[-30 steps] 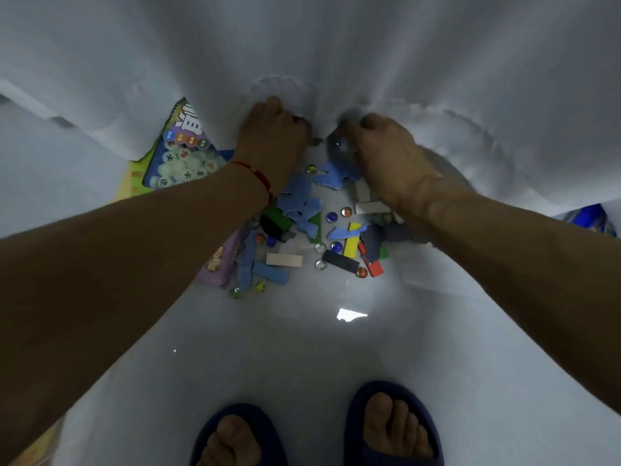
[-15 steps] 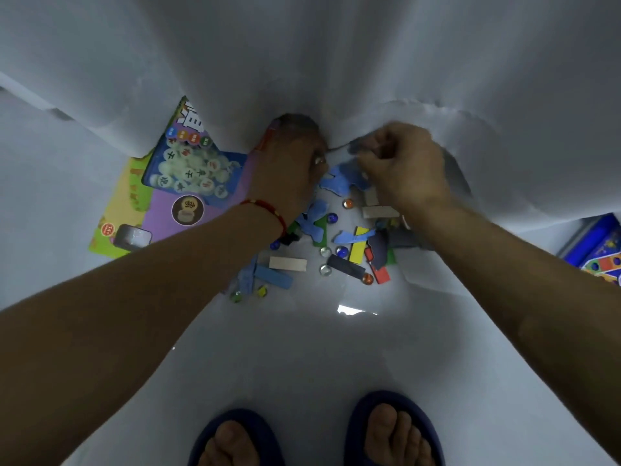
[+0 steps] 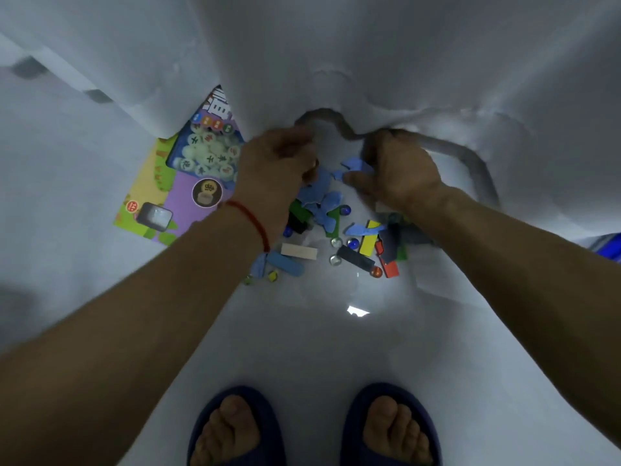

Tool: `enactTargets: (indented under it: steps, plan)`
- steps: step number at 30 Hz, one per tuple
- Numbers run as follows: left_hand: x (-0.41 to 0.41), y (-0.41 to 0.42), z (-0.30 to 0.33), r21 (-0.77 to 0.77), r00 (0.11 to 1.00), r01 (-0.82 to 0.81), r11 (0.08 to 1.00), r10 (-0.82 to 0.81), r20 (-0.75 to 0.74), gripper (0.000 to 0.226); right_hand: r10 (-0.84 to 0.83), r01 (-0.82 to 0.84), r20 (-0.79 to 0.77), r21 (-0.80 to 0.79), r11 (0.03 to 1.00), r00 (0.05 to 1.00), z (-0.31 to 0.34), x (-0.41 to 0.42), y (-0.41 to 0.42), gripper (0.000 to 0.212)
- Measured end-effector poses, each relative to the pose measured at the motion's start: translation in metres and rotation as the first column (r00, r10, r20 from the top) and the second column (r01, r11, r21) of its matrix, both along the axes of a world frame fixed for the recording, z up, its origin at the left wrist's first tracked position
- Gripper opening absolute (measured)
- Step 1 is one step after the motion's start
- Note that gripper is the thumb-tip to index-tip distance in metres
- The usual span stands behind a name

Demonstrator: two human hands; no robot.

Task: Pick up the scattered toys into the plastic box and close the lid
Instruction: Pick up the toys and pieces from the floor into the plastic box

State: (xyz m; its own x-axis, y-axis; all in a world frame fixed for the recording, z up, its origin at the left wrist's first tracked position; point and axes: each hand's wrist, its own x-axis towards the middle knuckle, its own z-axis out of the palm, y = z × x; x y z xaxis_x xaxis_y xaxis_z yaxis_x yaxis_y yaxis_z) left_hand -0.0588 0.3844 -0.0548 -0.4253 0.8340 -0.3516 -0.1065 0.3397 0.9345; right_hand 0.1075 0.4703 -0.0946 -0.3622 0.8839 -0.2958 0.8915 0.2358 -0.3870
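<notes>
Scattered toys lie on the pale floor under the edge of a hanging white sheet [image 3: 369, 62]: blue foam pieces [image 3: 319, 196], glass marbles [image 3: 336, 260], a pale wooden block [image 3: 299, 252], and yellow [image 3: 369, 242], red [image 3: 389, 267] and dark [image 3: 356, 257] blocks. My left hand [image 3: 272, 173] and my right hand [image 3: 400, 173] are at the far end of the pile with fingers curled. Each grips the sheet's dark hem [image 3: 349, 134], which bows up between them. My right thumb lies next to a blue foam piece [image 3: 358, 165].
A colourful boxed chess-piece toy [image 3: 188, 183] lies flat at the left, partly under the sheet. A blue object [image 3: 608, 245] peeks out at the right edge. My feet in dark blue slippers [image 3: 235, 428] stand on the bare floor near the bottom.
The hem has risen and arches between my hands. Both hands have shifted slightly toward me and apart, and more of the boxed toy at the left shows than a second ago.
</notes>
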Motion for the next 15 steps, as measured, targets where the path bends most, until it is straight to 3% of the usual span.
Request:
enactTargets:
  steps: [2,4,6,9,15]
  plan:
    - [0.003,-0.024,0.008,-0.07,0.886,-0.152,0.986,0.167,0.432,0.017,-0.004,0.003,-0.014,-0.059,0.998,1.0,0.003,-0.006,0.005,0.047]
    - [0.003,-0.043,0.011,-0.192,0.679,-0.232,0.954,0.3,0.67,0.021,0.011,-0.013,-0.019,-0.08,0.997,1.0,0.02,-0.009,0.004,0.036]
    - [0.005,-0.057,0.013,-0.271,0.551,-0.228,0.935,0.353,0.756,0.023,0.0,-0.009,-0.086,-0.103,0.995,0.996,0.042,-0.009,-0.004,0.027]
    - [0.019,-0.066,0.012,-0.355,0.53,-0.164,0.92,0.386,0.755,0.024,-0.125,-0.008,-0.344,-0.362,0.932,0.931,0.079,-0.015,-0.036,0.012]
    - [0.033,-0.08,0.004,-0.272,0.35,-0.042,0.962,0.269,0.897,0.041,0.34,-0.373,-0.216,-0.138,0.917,0.915,0.089,-0.038,-0.114,0.022]
